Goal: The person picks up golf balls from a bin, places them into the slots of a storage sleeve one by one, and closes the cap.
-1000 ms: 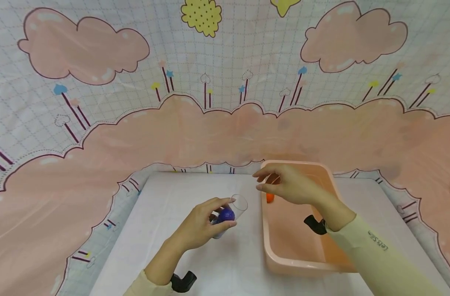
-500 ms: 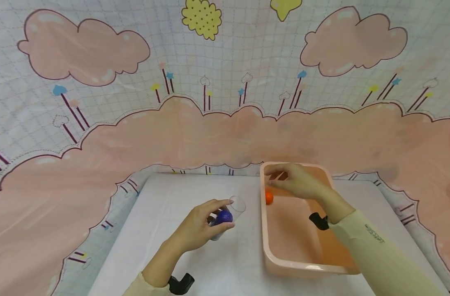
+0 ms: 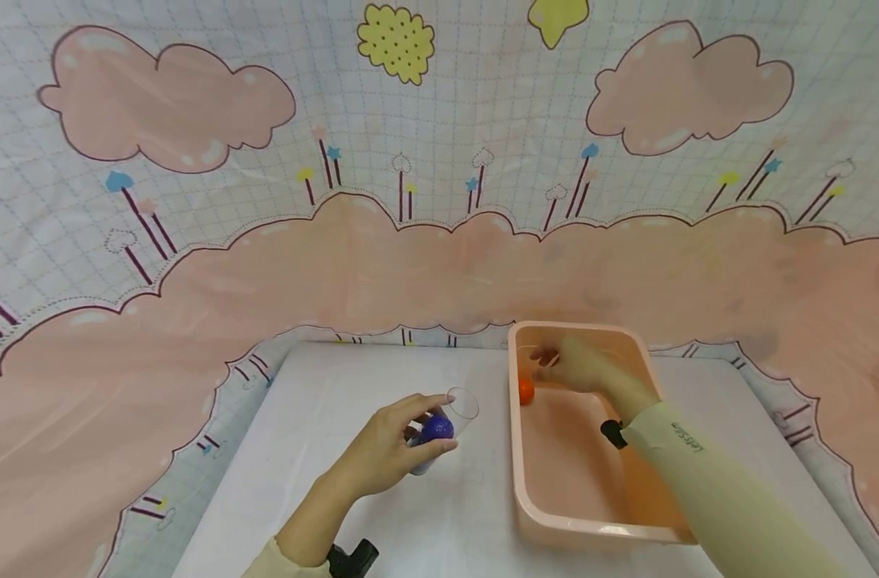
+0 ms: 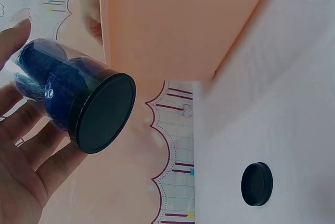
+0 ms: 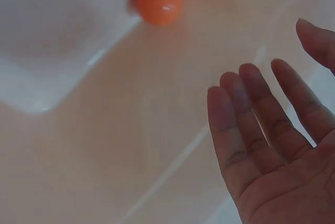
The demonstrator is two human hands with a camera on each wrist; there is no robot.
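My left hand grips a clear plastic tube, tilted with its uncovered mouth toward the right. Blue balls sit inside, and a black cap closes the lower end in the left wrist view. Down inside the peach tub, my right hand reaches over the far left corner with nothing held. Its fingers are spread and fairly straight in the right wrist view. Just beside the fingertips, an orange ball rests against the tub's left wall.
A loose black cap lies on the white table, seen in the left wrist view. The tub stands on the right part of the table. Behind everything hangs a patterned cloth with clouds.
My right hand has moved from over the tub's left rim down into the tub, close to the orange ball. The left hand keeps holding the tube in nearly the same place.
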